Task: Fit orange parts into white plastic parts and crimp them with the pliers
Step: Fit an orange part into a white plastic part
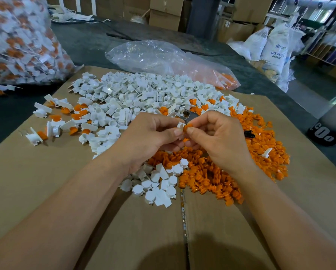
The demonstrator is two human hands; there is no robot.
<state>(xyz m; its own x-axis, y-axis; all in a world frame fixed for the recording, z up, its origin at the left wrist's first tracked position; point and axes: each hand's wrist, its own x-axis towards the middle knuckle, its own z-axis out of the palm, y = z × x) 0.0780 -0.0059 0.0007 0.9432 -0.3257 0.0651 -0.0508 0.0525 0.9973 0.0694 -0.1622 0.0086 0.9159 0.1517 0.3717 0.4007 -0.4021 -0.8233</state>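
1. A warehouse of stacked boxes and sacks stands behind a dark table. A flat cardboard (pixel 124 230) sheet covers the table's near part.
2. Counted: two hands, one held white part, one held orange part, one pliers, two bags. The loose parts are too many to count.
3. The white pile (pixel 143 94) covers the cardboard's far middle and the orange pile (pixel 212 176) its right side. Joined pieces (pixel 56 121) are scattered at its left edge.
4. Above the cardboard's centre, the left hand (pixel 149 137) pinches a white part (pixel 180 125). The right hand (pixel 219 137) pinches an orange part (pixel 187 127). The two parts touch.
5. Both held parts are small, and fingertips mostly cover them.
6. The pliers (pixel 189 114) lie on the cardboard behind the hands. Only the metal head and a black handle tip show.
7. Off the cardboard's far-left corner, a full bag (pixel 17 39) of joined pieces is cut off by the frame. Past the far edge lies a nearly empty clear bag (pixel 163 57).
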